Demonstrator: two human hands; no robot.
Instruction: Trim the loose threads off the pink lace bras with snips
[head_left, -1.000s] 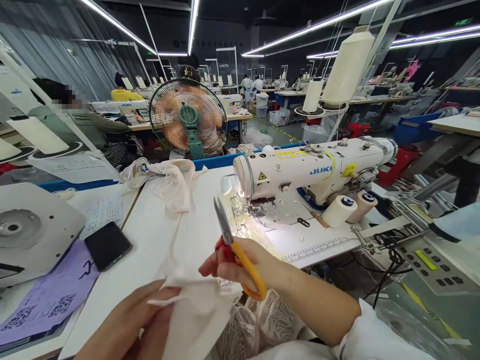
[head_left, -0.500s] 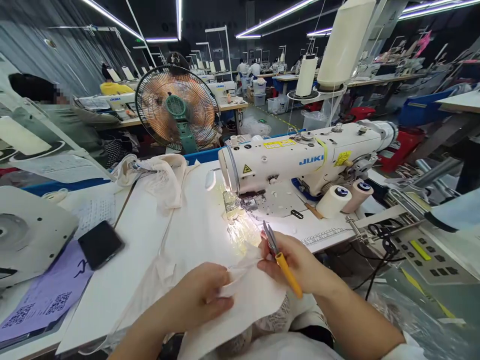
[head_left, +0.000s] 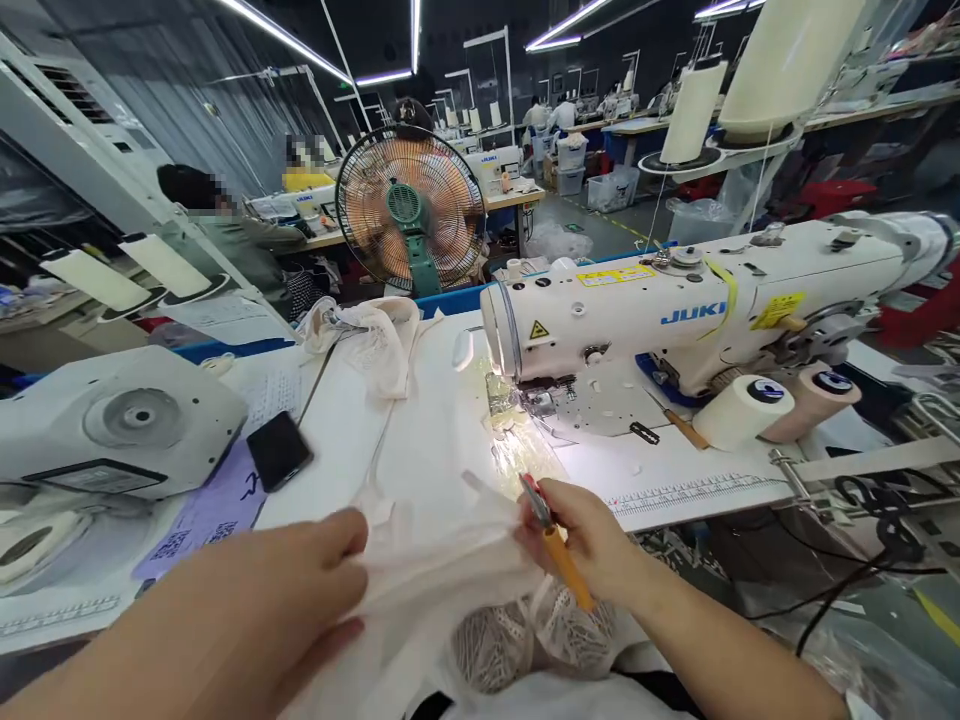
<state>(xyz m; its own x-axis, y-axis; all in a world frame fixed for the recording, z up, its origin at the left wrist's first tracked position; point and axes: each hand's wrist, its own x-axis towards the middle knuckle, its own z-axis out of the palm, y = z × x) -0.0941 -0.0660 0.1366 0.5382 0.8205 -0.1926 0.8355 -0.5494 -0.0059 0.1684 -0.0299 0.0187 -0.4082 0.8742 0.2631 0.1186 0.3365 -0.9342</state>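
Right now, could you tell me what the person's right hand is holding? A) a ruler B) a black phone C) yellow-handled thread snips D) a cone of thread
C: the right hand grips yellow-handled thread snips at the edge of the white fabric.

Matt white cloth [head_left: 450, 570], glossy yellow plastic scissor handle [head_left: 568, 570], smooth enamelled metal sewing machine [head_left: 675, 310].
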